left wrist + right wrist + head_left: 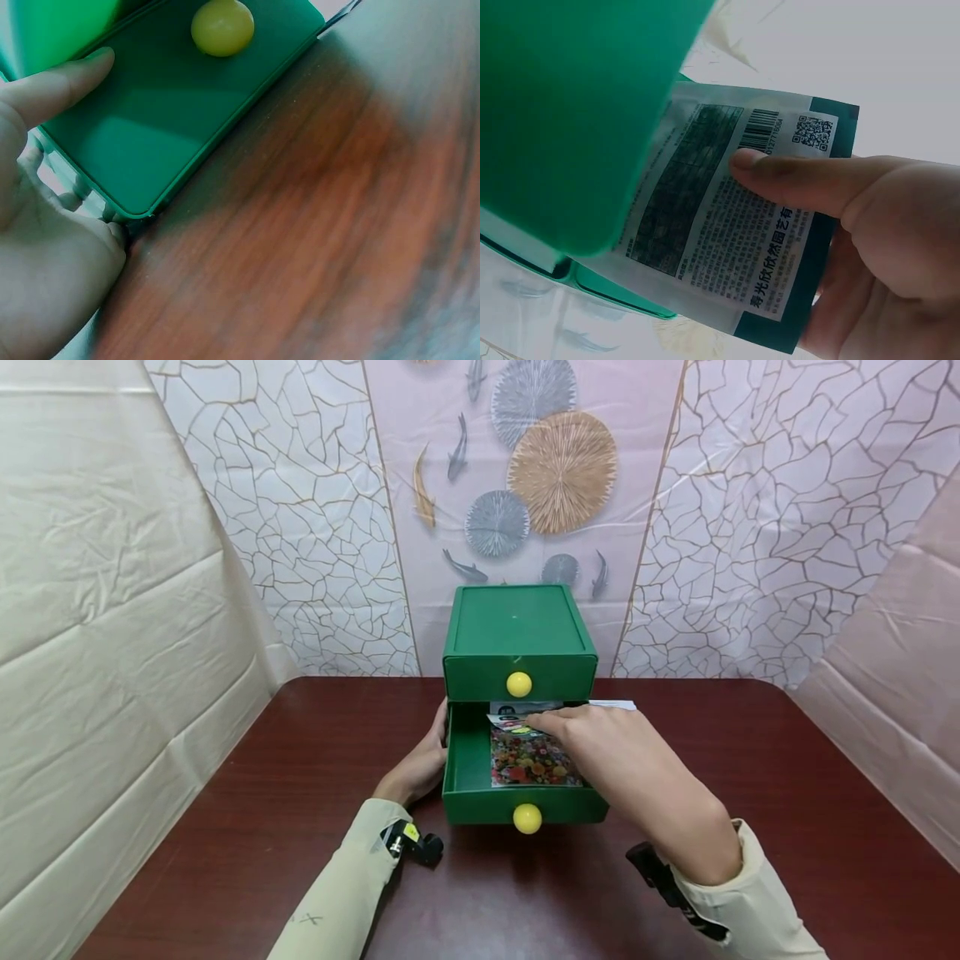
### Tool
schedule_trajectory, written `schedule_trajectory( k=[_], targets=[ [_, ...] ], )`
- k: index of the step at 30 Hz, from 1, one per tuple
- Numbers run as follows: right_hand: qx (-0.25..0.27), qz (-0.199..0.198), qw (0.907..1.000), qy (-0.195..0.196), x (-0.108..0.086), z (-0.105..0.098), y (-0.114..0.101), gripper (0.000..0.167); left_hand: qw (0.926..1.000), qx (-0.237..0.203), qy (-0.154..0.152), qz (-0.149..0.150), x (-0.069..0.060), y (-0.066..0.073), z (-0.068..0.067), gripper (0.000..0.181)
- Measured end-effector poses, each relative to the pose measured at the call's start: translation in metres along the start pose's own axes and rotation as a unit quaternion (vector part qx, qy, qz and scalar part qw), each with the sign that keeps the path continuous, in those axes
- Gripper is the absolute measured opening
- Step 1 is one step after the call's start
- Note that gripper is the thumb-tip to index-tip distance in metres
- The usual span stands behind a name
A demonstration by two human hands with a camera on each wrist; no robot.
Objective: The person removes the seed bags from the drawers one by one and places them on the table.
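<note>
A small green drawer cabinet (517, 618) with yellow knobs stands at the middle of the table. Its top drawer is closed, while the drawer (472, 806) below is pulled out. A flower-picture seed packet (536, 764) lies in that drawer. Over it, my right hand (622, 752) pinches another seed packet (705, 187), thumb on the printed back with a barcode and QR code. The cabinet and drawer partly hide this packet. My left hand (422, 764) grips the cabinet's left side; in the left wrist view its thumb rests on a green front and other fingers lie behind the edge.
The dark red-brown table (337, 735) extends around the cabinet. Behind stands a patterned curtain (315, 510) with crackle lines, fish and round motifs. Pale cloth (97, 610) hangs at the left side and more at the right.
</note>
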State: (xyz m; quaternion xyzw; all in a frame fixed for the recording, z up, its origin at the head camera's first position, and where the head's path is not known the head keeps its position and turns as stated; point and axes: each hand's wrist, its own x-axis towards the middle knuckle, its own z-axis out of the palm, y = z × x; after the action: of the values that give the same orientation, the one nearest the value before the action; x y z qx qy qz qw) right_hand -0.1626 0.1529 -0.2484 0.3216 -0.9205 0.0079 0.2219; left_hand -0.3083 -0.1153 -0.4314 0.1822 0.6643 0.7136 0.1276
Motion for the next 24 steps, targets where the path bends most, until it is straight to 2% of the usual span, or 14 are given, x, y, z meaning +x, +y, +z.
schedule_trajectory(
  k=[14, 24],
  targets=[
    [0.03, 0.018, 0.9991, -0.023, -0.013, -0.023, -0.001, 0.055, 1.0, -0.005, -0.004, 0.004, 0.001, -0.001, -0.001, 0.103],
    [0.041, 0.004, 0.9991, 0.008, -0.025, -0.04, 0.004, 0.061, 1.0, -0.005, -0.001, -0.002, 0.002, -0.001, -0.001, 0.104]
  ],
)
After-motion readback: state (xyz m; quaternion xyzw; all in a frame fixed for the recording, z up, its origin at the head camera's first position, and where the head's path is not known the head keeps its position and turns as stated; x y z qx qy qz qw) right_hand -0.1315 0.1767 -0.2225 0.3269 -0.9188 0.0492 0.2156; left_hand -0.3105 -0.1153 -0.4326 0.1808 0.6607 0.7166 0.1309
